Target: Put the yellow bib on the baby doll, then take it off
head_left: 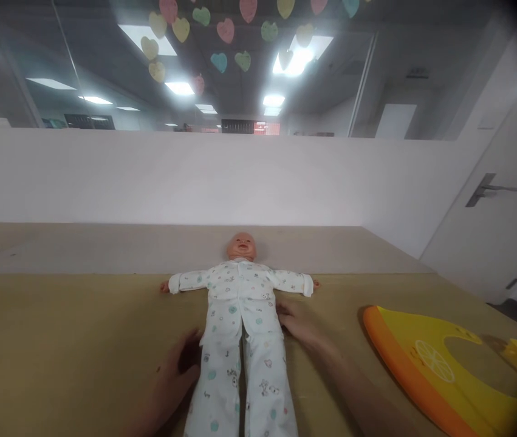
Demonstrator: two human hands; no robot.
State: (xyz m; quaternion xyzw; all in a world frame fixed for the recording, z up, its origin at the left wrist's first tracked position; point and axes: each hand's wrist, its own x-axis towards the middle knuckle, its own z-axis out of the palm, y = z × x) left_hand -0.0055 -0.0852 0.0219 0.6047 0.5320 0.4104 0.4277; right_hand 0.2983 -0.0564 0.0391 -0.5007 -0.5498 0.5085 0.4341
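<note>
Doll (242, 291) is lying face-up on the counter (80, 328), right between the two sets of fingers, head pointing away from them, legs running back toward the person. It's wearing a white printed top (240, 282) and matching pants (265, 388). Its arms are stretching out sideways, farther out than the fingers on both sides, small hands showing past the cuffs. Left hand (176, 367) is resting at the doll's hip, fingers curling, thumb sitting apart from them beside the pants; blur and shadow are hiding the tips, so can't tell if they're gripping cloth. Right hand (297, 328) is reaching in from the other side, a bit farther forward, fingers bending at the edge of the top near the waist; tips are partly hiding there, can't tell if they're pinching or just touching. Top is hanging split at the front below the chest, its two flaps spreading over the pants between the fingers. Bib (445, 382), yellow with an orange edge and a fruit-slice print, is lying well to the right of the right fingers, apart from the doll. Beyond the fingers, doll's head is lying on a paler strip (80, 252) of the counter; white wall (171, 176) is standing behind that.
</note>
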